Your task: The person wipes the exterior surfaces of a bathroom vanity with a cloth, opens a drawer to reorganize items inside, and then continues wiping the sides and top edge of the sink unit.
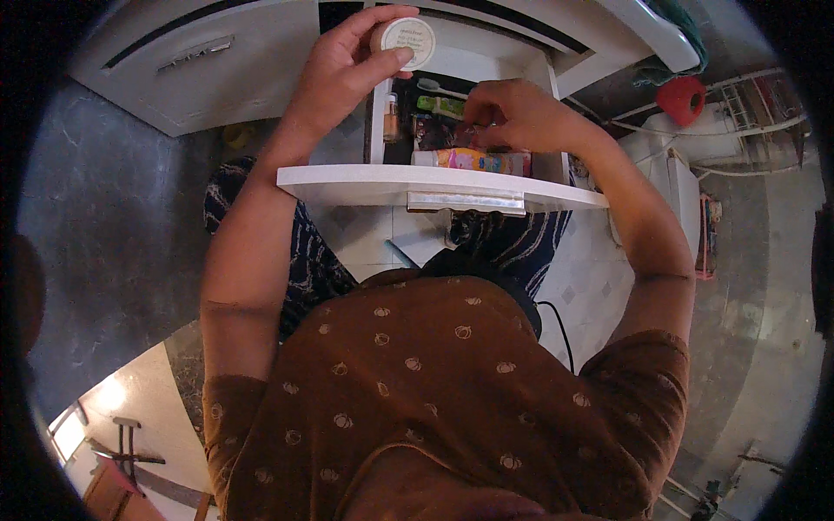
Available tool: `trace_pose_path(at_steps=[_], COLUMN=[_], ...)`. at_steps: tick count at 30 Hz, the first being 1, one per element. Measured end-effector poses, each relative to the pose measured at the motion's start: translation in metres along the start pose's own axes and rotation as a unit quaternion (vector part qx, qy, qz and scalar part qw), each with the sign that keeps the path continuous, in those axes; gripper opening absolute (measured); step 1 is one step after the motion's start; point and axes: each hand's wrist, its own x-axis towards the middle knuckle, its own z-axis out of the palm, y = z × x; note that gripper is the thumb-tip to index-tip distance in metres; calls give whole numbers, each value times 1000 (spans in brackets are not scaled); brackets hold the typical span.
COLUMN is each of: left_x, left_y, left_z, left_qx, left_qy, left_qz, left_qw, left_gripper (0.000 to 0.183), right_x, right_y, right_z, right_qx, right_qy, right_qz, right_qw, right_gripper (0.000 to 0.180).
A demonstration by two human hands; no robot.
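My left hand grips a small round cosmetic jar with a pale lid that bears writing, above the left side of a pulled-out white drawer. Inside the drawer is my right hand, its fingers bent down at a reddish packet; whether they hold it is hidden. A green packaged item and a toothbrush lie just left of those fingers. Along the drawer's front lies a colourful tube with a white cap. A small bottle with tan contents is by the left wall.
The drawer front has a metal handle and stands close above my lap. To the left is another cabinet front with a handle. At right are a white wire rack and a red round object. A black cable hangs by my waist.
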Motion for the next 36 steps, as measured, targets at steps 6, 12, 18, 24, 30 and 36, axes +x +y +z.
trace_pose_path(at_steps=[6, 12, 18, 24, 30, 36], left_x=[3, 1, -1, -4, -5, -4], left_y=[-18, -4, -4, 5, 1, -10], left_z=[-7, 0, 0, 4, 3, -2], left_qx=[15, 20, 11, -1, -1, 3], left_qy=[-12, -10, -4, -3, -8, -17], left_qz=[28, -4, -18, -51, -30, 5], left_qw=[999, 1000, 1000, 999, 1000, 1000], left_gripper=[44, 44, 46, 47, 47, 47], right_x=[-4, -6, -16, -25, -19, -9], right_y=[4, -2, -11, -12, -2, 7], right_z=[0, -7, -14, -19, -16, -7], right_qx=[-15, 110, 159, 207, 219, 327], right_qy=[11, -44, -42, -34, 13, -14], right_qz=[-52, 22, 27, 31, -2, -48], right_qw=[998, 993, 986, 977, 976, 944], right_gripper=[29, 39, 34, 25, 26, 34])
